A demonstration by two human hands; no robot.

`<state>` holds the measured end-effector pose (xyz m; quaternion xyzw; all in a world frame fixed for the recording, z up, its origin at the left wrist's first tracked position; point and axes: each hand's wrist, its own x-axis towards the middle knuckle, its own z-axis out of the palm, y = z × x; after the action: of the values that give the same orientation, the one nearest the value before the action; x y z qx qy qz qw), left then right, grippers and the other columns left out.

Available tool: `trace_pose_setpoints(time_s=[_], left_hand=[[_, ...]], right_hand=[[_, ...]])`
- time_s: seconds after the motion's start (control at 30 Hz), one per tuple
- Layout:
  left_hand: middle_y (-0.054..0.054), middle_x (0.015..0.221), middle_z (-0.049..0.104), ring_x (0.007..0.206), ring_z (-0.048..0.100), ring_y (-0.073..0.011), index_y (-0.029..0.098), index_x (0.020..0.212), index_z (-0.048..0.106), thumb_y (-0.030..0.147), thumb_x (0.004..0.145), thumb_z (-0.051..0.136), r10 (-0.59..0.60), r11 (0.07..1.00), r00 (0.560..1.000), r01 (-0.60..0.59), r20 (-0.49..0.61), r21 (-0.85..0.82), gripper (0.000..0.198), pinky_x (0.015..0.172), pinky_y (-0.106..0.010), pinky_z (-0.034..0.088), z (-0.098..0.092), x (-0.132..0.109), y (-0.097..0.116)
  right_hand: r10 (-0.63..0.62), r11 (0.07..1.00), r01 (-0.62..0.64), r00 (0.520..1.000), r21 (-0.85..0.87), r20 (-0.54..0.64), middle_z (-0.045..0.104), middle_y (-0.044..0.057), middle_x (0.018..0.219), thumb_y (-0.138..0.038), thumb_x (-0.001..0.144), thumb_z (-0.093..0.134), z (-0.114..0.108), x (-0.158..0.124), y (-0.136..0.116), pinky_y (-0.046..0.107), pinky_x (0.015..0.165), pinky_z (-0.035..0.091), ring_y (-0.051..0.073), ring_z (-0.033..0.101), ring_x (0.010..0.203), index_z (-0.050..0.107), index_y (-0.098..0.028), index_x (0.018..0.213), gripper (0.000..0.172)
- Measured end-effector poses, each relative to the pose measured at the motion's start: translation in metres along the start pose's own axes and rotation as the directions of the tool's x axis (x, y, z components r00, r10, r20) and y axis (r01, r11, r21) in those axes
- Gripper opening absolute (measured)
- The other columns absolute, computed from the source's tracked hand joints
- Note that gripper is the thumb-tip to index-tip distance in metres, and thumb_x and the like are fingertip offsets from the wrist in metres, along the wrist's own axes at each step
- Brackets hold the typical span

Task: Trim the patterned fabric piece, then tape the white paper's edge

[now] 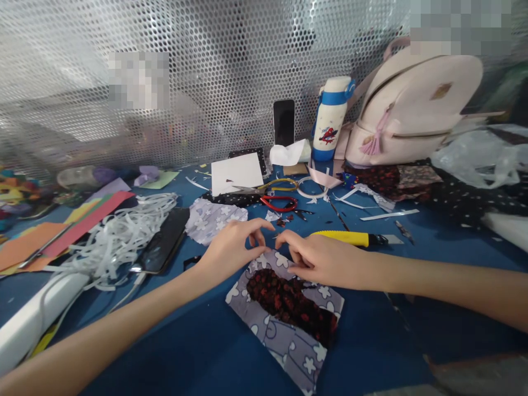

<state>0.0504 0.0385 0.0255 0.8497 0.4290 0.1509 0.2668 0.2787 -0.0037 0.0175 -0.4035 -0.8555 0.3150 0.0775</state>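
Observation:
A grey-purple fabric piece [284, 352] with white flowers lies on the blue table between my forearms. On top of it sits a dark, red-patterned strip of cloth [284, 302]. My left hand [235, 245] hovers at the fabric's far corner, its fingers curved and a gap showing between index finger and thumb. Opposite it, my right hand [317, 258] rests over the fabric's far edge with bent, closed fingers. A tiny thin dark bit shows at its index fingertip, too small to name. Just beyond this hand lies a yellow utility knife [346, 237], blade out.
Scissors with red handles [284, 203], a white card [237, 171] and fabric scraps [214, 220] lie beyond my hands. Shredded white strips [132, 236] and a phone [165, 242] are at left. A bottle [330, 118] and a backpack [412, 110] stand against the perforated screen.

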Motion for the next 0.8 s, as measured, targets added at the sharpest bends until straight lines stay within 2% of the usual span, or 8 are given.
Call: trace_pose_setpoints(time_s=[0.13,0.2,0.4,0.5,0.57,0.67,0.73,0.8], left_hand=[[0.007,0.082,0.074,0.079,0.066,-0.0172,0.029,0.113,0.065,0.014,0.083,0.071,0.028,0.998,1.0,-0.027,-0.003,0.064,0.035,0.086,-0.035,0.041,0.001,0.002,-0.001],[0.006,0.083,0.074,0.08,0.067,-0.0177,0.029,0.114,0.064,0.014,0.083,0.071,0.041,0.996,0.999,-0.041,0.004,0.076,0.035,0.088,-0.036,0.041,0.001,0.002,-0.003],[0.005,0.082,0.074,0.079,0.067,-0.0181,0.029,0.114,0.065,0.013,0.082,0.068,0.054,0.995,0.998,-0.056,0.02,0.081,0.036,0.082,-0.033,0.044,-0.001,0.003,-0.003],[0.004,0.079,0.074,0.075,0.068,-0.0172,0.028,0.114,0.067,0.015,0.08,0.067,0.031,0.999,0.999,-0.03,0.035,-0.036,0.036,0.073,-0.03,0.046,-0.01,0.002,0.001],[0.004,0.077,0.073,0.072,0.068,-0.0164,0.027,0.113,0.068,0.018,0.079,0.068,0.017,0.987,0.998,-0.006,0.064,-0.159,0.035,0.07,-0.028,0.047,-0.02,0.001,0.004],[0.004,0.077,0.073,0.073,0.069,-0.0163,0.026,0.112,0.068,0.026,0.079,0.072,0.025,0.958,0.982,0.031,0.188,-0.287,0.033,0.073,-0.027,0.05,-0.036,0.0,0.008],[0.005,0.077,0.074,0.073,0.068,-0.0156,0.027,0.114,0.067,0.026,0.08,0.07,0.037,0.958,0.964,0.041,0.263,-0.285,0.034,0.072,-0.026,0.05,-0.042,0.0,0.008],[0.005,0.078,0.074,0.073,0.068,-0.0154,0.027,0.116,0.067,0.024,0.08,0.068,0.028,0.974,0.961,0.035,0.273,-0.222,0.036,0.071,-0.026,0.048,-0.042,0.0,0.007]], right_hand=[[0.016,0.997,-0.016,1.0,-0.079,-0.001,0.058,-0.003,0.073,-0.023,0.093,0.057,0.001,0.0,-0.001,0.027,0.053,0.023,0.015,0.05,0.061,0.044,-0.021,0.123,0.033],[0.024,0.997,-0.024,1.0,-0.071,0.011,0.058,-0.004,0.073,-0.023,0.093,0.058,0.0,0.0,-0.002,0.027,0.054,0.023,0.015,0.05,0.061,0.044,-0.021,0.122,0.033],[0.003,0.993,-0.008,0.999,0.12,0.041,0.053,-0.009,0.068,-0.021,0.091,0.062,-0.001,0.001,-0.003,0.025,0.054,0.026,0.011,0.044,0.055,0.045,-0.022,0.117,0.031],[-0.067,0.966,0.06,0.998,0.25,0.021,0.052,-0.009,0.068,-0.022,0.094,0.056,-0.002,0.001,-0.004,0.024,0.056,0.029,0.01,0.043,0.056,0.044,-0.023,0.116,0.025],[-0.111,0.938,0.11,0.994,0.329,-0.015,0.053,-0.009,0.07,-0.021,0.096,0.052,-0.004,0.0,-0.006,0.023,0.058,0.032,0.011,0.045,0.058,0.044,-0.024,0.118,0.023],[-0.126,0.913,0.133,0.991,0.386,-0.045,0.055,-0.008,0.073,-0.02,0.096,0.051,-0.007,-0.001,-0.009,0.023,0.062,0.036,0.011,0.048,0.064,0.044,-0.024,0.118,0.024],[-0.119,0.924,0.117,0.993,0.363,-0.017,0.055,-0.008,0.073,-0.02,0.095,0.052,-0.008,0.0,-0.009,0.023,0.061,0.035,0.011,0.049,0.063,0.044,-0.024,0.117,0.024],[-0.099,0.958,0.09,0.995,0.272,0.02,0.056,-0.008,0.072,-0.019,0.094,0.053,-0.007,0.0,-0.007,0.023,0.059,0.032,0.011,0.047,0.061,0.044,-0.024,0.116,0.024]])
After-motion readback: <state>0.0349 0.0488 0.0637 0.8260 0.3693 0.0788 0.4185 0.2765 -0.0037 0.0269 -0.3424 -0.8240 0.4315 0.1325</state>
